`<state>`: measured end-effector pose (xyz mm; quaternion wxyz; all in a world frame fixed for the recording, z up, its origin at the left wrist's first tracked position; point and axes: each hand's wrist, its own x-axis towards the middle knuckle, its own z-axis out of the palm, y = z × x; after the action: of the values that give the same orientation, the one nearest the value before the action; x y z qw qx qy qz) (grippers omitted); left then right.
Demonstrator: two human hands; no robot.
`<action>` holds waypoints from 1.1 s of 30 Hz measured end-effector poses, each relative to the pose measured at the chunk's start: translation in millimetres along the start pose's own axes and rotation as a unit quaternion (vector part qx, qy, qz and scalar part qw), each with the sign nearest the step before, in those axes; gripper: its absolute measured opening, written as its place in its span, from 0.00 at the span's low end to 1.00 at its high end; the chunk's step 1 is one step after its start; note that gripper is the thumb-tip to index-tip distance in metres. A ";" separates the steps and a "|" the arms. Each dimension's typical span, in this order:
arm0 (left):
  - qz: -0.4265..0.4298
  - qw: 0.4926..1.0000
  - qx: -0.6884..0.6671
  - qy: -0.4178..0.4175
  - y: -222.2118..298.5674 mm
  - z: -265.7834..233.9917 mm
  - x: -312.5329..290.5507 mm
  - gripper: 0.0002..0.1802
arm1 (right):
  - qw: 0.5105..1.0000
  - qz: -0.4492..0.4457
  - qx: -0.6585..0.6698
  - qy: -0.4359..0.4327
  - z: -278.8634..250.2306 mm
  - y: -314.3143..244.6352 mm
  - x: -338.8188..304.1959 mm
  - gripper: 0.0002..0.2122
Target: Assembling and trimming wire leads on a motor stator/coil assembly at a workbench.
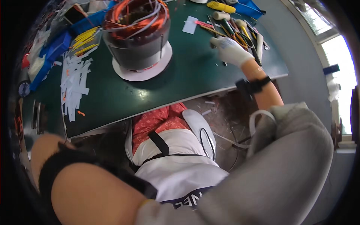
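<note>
Right hand (233,51): one, in a white glove with darkened fingertips, upper right of the frame, over the table; fingers bent forward and partly curled, their exact opening and any hold on a thing impossible to tell. Dark band (255,87) about the wrist.

Left hand: outside what can be made out; finger state cannot be told. Left forearm (92,183): large at lower left, black strap around it.

Hand tools (244,30): a loose cluster at upper right, just beside the gloved hand; handles overlap. Included: mallet (221,15) with pale head; scissors (240,40) with orange handles.

Wound stator (137,52): one, grey cylindrical body, upper left of centre, upright on a round white board (165,63); copper-coloured windings (129,23) and grey leads heaped on top.

White card (190,24): one, flat, top centre-right, near a pink strip (202,24).

Yellow bundle (221,6): one, top edge, beside a blue tray (249,10).

Yellow strips (84,39): a batch, upper left, near a blue box (59,47).

White strips (77,86): many, overlapping, left side of the table.

Table (150,92): dark green top, pale front edge.
</note>
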<state>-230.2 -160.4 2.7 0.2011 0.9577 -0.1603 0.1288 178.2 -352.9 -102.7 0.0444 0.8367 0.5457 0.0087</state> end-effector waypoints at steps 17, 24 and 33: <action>0.184 0.976 -0.065 -0.096 49.5 18.1 129.1 0.08 | 0.990 0.085 -0.104 -0.040 26.3 -4.3 31.8 0.08; 0.170 0.981 0.071 -0.054 54.2 27.4 97.8 0.09 | 0.992 0.097 -0.083 -0.019 33.7 -17.4 36.5 0.07; 0.149 0.966 0.176 -0.114 38.6 -23.3 59.8 0.22 | 0.995 0.082 -0.062 -0.011 19.9 -12.7 26.3 0.10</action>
<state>-193.5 -199.3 55.2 -0.0121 0.9517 -0.2978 0.0734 178.6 -325.1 -124.5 0.1011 0.8744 0.4731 0.0373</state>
